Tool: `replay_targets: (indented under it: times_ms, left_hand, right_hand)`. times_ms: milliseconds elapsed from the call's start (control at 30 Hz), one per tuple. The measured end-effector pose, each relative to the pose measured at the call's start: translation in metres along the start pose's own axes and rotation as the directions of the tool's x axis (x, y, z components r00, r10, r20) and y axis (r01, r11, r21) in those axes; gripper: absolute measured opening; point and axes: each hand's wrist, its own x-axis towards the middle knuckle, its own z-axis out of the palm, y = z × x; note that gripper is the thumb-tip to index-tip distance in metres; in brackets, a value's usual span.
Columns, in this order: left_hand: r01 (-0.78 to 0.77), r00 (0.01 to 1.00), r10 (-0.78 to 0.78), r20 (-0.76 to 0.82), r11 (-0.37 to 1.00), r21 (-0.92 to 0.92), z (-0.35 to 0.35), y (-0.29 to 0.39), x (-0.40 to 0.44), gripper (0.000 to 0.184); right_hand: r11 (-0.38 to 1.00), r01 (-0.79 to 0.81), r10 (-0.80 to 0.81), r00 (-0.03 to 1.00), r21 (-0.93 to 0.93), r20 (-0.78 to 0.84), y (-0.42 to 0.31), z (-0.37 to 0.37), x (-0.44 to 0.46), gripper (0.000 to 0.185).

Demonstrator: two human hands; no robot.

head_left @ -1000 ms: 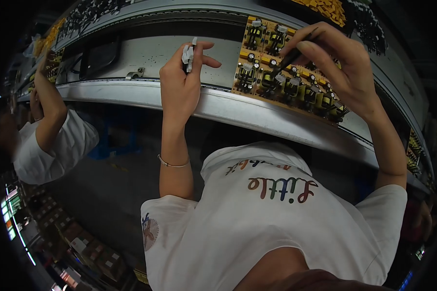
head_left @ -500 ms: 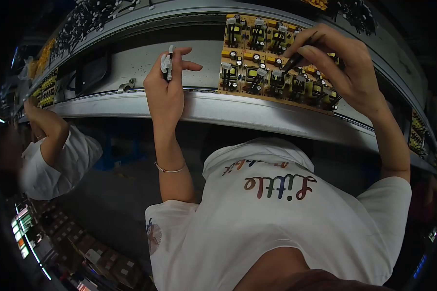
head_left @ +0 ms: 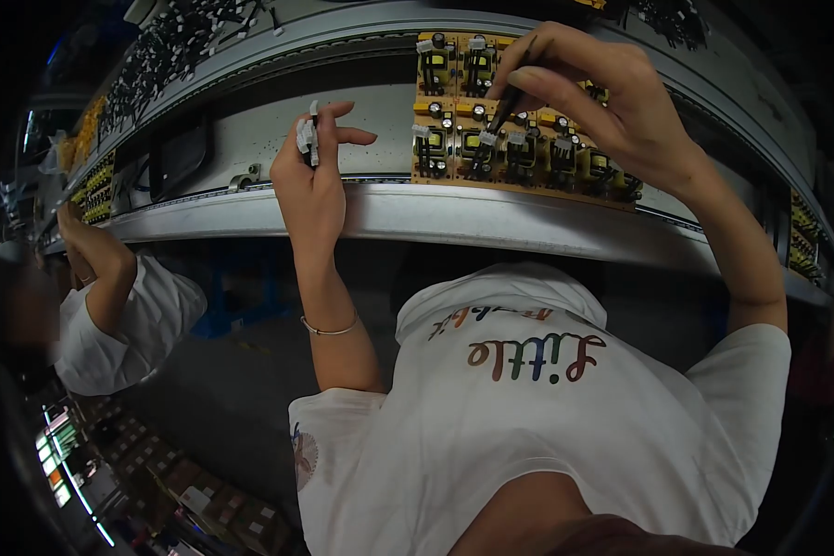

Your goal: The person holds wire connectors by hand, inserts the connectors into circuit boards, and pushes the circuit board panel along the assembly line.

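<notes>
My left hand [head_left: 311, 199] is over the front rail, left of the circuit board panel [head_left: 565, 191]. Its fingers hold several white plug connectors [head_left: 308, 139] with short black leads, while two fingers stick out to the right. In my right hand [head_left: 612, 107] is a pair of dark tweezers [head_left: 504, 109], pinched between thumb and fingers. The tweezers' tip is at a white connector [head_left: 487, 138] in the panel's front row; whether it grips it I cannot tell. Black-wired white connectors stand on many of the boards. My right hand hides part of the back row.
A metal rail [head_left: 408, 211] runs along the front of the line. Behind the line lies a heap of black leads with white ends [head_left: 171, 60]. A dark tray [head_left: 180, 156] sits left. A co-worker's arm [head_left: 102, 255] is by another board panel [head_left: 94, 190] at far left.
My right hand and the tweezers have moved left along the panel's front row, to a different connector. My left hand still holds the connectors. The view has shifted slightly.
</notes>
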Motion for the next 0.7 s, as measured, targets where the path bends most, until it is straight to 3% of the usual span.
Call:
replay_targets:
  times_ms: [367, 467, 567, 700]
  left_hand:
    - [-0.069, 0.998, 0.069, 0.014, 0.997, 0.030, -0.001, -0.002, 0.001, 0.033]
    - [-0.024, 0.999, 0.023, 0.025, 0.999, 0.029, 0.000, 0.001, 0.001, 0.034]
    - [-0.087, 0.996, 0.087, 0.007, 0.995, 0.045, 0.001, -0.003, 0.002, 0.035]
    - [-0.013, 1.000, 0.012, 0.014, 0.998, 0.057, 0.000, 0.003, 0.000, 0.037]
  right_hand:
    - [0.995, -0.060, 0.055, 0.996, -0.074, -0.065, -0.009, -0.042, -0.035, 0.017]
    - [0.992, -0.100, 0.097, 0.994, -0.073, -0.052, -0.013, -0.040, -0.047, 0.017]
    - [0.990, -0.122, 0.118, 0.991, -0.072, -0.055, -0.014, -0.034, -0.049, 0.017]
    - [0.990, -0.102, 0.098, 0.994, -0.098, -0.045, -0.015, -0.030, -0.049, 0.018]
